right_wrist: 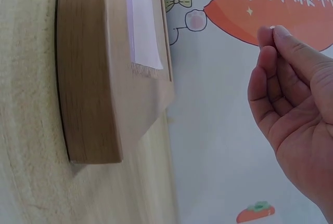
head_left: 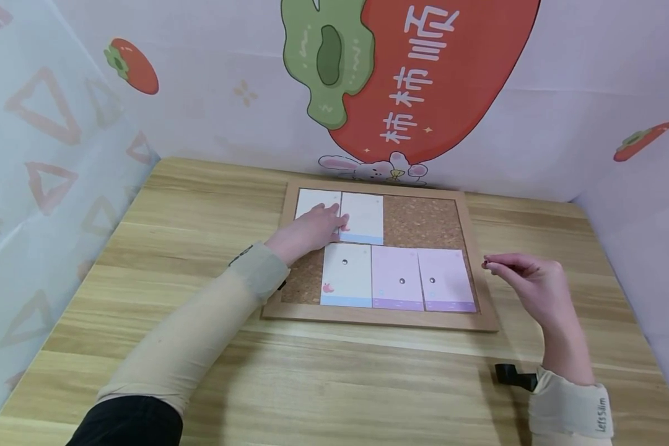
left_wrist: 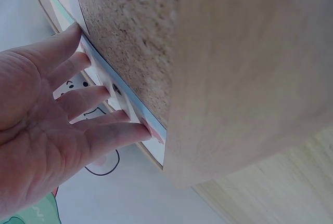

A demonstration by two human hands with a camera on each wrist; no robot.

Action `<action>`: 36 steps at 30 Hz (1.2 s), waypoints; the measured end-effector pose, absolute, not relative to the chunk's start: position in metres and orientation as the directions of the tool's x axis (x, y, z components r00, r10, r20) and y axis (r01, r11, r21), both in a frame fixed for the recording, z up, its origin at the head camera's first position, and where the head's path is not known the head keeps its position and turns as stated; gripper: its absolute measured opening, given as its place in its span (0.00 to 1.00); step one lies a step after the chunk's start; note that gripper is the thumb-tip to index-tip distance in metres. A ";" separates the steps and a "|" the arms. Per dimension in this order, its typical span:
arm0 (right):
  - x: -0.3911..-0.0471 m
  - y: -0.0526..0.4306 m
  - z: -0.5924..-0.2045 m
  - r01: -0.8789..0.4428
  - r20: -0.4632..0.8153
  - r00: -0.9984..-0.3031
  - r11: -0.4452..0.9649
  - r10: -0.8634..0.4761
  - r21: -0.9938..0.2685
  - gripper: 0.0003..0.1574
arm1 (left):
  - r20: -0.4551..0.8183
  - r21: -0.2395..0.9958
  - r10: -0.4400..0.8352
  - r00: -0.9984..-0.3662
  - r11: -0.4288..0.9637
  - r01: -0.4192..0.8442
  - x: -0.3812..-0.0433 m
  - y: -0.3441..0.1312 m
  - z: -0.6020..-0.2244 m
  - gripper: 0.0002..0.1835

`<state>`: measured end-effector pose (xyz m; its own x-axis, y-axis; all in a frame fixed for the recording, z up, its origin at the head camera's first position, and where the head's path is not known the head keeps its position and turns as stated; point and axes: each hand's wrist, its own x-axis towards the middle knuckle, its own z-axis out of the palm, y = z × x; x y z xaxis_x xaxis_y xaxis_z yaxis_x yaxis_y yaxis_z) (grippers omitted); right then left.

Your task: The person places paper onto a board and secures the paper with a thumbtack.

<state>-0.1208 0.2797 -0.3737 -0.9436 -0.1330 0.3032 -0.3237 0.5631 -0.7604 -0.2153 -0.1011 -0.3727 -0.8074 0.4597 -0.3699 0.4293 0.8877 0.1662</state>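
Note:
A wood-framed cork board [head_left: 379, 317] lies on the table. Two white cards, the left one [head_left: 313, 197] partly covered and the other [head_left: 368, 214] beside it, form the upper row. My left hand [head_left: 309, 230] rests its spread fingertips on them around their shared edge. Below are a white card [head_left: 345, 285] and two lavender cards [head_left: 396, 263], each with a silver thumbtack [head_left: 344, 262] in it. Right of the board, my raised right hand [head_left: 535, 288] pinches a tiny thumbtack [head_left: 485, 264] between thumb and index finger, mostly hidden by the fingertips.
Bare cork [head_left: 424, 220] shows at the board's upper right, with more at the lower left. The wooden table [head_left: 368, 378] surrounds the board. A printed backdrop [head_left: 201, 118] stands behind it, with side panels left and right. A black wrist mount [head_left: 514, 376] sticks out beside my right wrist.

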 end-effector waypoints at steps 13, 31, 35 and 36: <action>-0.136 0.264 -0.358 -0.266 0.195 -0.964 0.672 -0.182 -0.691 0.04 | -0.382 0.181 0.438 -0.814 0.899 0.398 -0.215 -0.100 -0.371 0.30; -0.185 0.211 -0.342 -0.200 -0.059 -0.923 0.606 -0.380 -0.770 0.13 | -0.378 0.148 0.449 -0.810 0.893 0.425 -0.215 -0.100 -0.375 0.29; -0.193 0.204 -0.345 -0.135 -0.117 -0.915 0.567 -0.386 -0.812 0.17 | -0.370 0.130 0.446 -0.815 0.893 0.430 -0.216 -0.100 -0.376 0.29; -0.195 0.202 -0.346 -0.124 -0.126 -0.916 0.566 -0.382 -0.815 0.17 | -0.368 0.129 0.445 -0.816 0.894 0.429 -0.215 -0.100 -0.376 0.29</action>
<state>-0.1951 0.2023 -0.3459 -0.9157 -0.3816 -0.1264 -0.1235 0.5663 -0.8149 -0.2155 -0.1002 -0.3759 -0.8163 0.4450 -0.3684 0.4292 0.8940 0.1288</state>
